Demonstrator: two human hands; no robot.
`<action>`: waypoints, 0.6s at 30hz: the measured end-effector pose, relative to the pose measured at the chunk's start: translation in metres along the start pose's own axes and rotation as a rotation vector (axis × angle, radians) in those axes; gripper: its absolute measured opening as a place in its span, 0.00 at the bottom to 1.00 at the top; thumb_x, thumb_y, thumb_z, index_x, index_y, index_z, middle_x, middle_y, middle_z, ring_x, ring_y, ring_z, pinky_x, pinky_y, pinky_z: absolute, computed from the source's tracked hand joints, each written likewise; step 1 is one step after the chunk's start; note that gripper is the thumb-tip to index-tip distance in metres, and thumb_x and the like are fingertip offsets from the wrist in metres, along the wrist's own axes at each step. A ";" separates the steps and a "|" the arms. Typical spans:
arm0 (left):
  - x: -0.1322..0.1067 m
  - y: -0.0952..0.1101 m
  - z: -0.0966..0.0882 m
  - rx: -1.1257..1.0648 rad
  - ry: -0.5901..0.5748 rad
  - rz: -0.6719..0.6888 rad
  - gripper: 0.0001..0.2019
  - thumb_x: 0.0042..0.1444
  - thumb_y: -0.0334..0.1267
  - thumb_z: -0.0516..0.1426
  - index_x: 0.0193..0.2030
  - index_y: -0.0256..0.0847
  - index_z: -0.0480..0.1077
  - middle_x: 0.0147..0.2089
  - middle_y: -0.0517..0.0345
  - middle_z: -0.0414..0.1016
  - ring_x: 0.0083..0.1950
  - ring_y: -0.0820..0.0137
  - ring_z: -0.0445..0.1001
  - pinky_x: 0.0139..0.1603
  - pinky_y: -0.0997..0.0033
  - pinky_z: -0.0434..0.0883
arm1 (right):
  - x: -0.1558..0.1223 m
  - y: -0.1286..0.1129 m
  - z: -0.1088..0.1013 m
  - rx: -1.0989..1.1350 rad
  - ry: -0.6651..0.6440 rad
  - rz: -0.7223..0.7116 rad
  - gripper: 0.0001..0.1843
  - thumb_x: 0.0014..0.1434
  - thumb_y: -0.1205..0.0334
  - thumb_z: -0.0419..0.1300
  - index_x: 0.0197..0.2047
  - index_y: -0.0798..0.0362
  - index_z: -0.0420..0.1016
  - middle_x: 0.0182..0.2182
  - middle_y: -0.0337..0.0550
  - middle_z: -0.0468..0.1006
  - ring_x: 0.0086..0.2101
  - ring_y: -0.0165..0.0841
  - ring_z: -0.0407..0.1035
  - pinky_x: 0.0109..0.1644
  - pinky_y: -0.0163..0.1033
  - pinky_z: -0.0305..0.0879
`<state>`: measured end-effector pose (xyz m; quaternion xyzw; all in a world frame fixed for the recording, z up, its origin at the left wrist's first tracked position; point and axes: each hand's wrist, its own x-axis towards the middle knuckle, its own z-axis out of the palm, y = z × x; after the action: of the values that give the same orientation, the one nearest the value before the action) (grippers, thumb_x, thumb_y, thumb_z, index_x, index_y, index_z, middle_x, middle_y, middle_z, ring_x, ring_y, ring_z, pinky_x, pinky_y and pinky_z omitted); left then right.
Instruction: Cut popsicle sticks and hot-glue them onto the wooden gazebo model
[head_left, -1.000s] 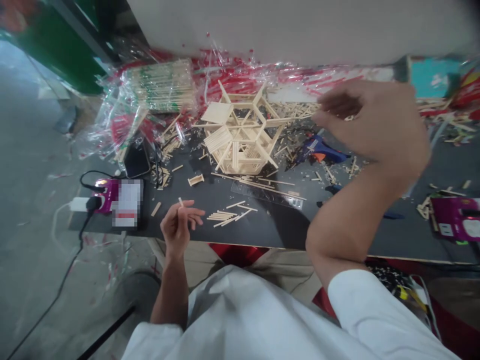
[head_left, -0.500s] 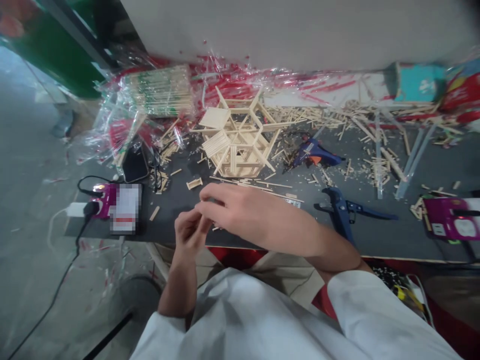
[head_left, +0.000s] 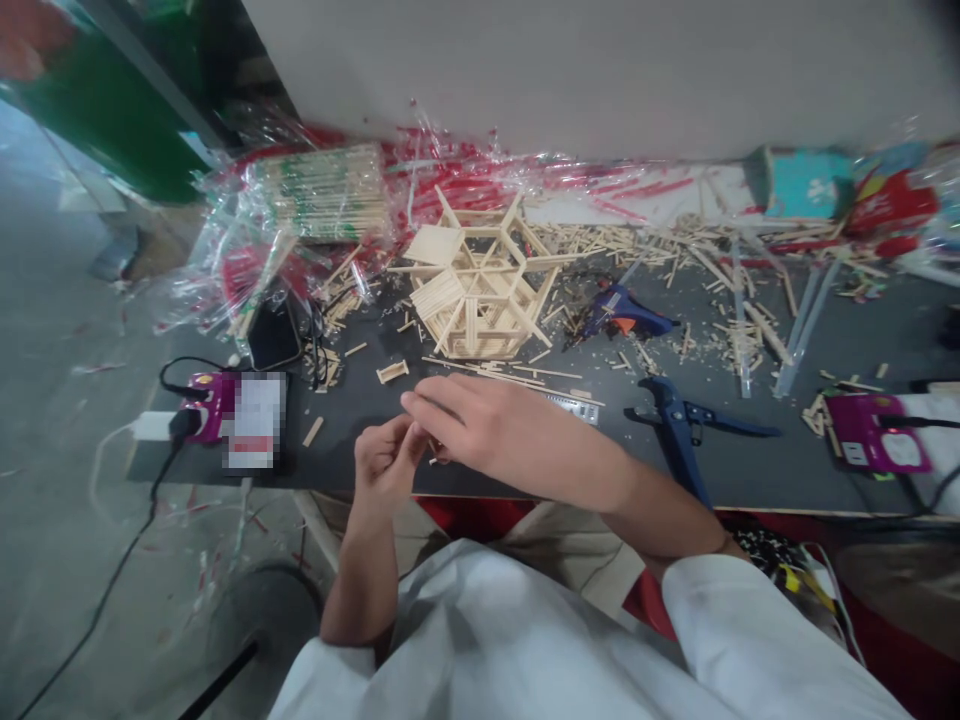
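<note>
My left hand (head_left: 385,465) is closed in a pinch above the front edge of the dark table, with thumb and index finger pressed together. Over it reaches my right hand (head_left: 491,425), its fingers bent together and their tips meeting the left fingertips. Whatever lies between the fingers is too small and hidden to make out. Just beyond the hands stands a framework of thin wooden sticks (head_left: 491,335), with spokes and two slatted panels on top. A small wooden stick piece (head_left: 392,372) and several loose sticks (head_left: 517,374) lie between it and my hands.
To the right are a blue glue gun (head_left: 637,315), a blue pipe cutter (head_left: 679,430) and clear glue sticks (head_left: 814,325). A perforated metal strip (head_left: 576,409) lies by my right wrist. At left are a purple power socket (head_left: 210,405), a phone (head_left: 255,420) and bundled sticks (head_left: 322,195).
The view has shifted slightly, with things at the right moving leftward. My right fingers have shifted a little rightward over the left hand's pinch. More of the metal strip shows.
</note>
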<state>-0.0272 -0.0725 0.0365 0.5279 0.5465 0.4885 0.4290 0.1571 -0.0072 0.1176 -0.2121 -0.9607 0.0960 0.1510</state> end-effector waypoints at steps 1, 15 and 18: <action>0.002 0.001 0.000 0.006 -0.021 0.005 0.25 0.66 0.56 0.60 0.24 0.39 0.74 0.20 0.57 0.73 0.23 0.70 0.74 0.26 0.73 0.73 | -0.003 0.002 0.003 -0.001 0.034 -0.009 0.16 0.70 0.73 0.53 0.58 0.63 0.73 0.49 0.55 0.79 0.46 0.38 0.76 0.48 0.44 0.74; 0.007 -0.019 0.023 0.048 -0.127 0.005 0.19 0.71 0.52 0.56 0.40 0.39 0.78 0.30 0.54 0.83 0.27 0.72 0.79 0.31 0.76 0.76 | -0.035 0.080 0.029 -0.074 0.286 0.530 0.31 0.63 0.59 0.68 0.68 0.44 0.70 0.62 0.54 0.69 0.61 0.55 0.63 0.67 0.66 0.61; 0.011 -0.016 0.020 0.151 -0.144 0.069 0.17 0.72 0.49 0.54 0.41 0.40 0.78 0.30 0.56 0.83 0.28 0.73 0.80 0.33 0.76 0.75 | -0.030 0.077 0.033 -0.092 0.289 0.520 0.29 0.65 0.59 0.65 0.68 0.46 0.71 0.64 0.55 0.68 0.62 0.54 0.62 0.68 0.64 0.61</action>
<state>-0.0107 -0.0597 0.0185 0.6110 0.5310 0.4214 0.4089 0.2016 0.0444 0.0604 -0.4692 -0.8461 0.0566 0.2466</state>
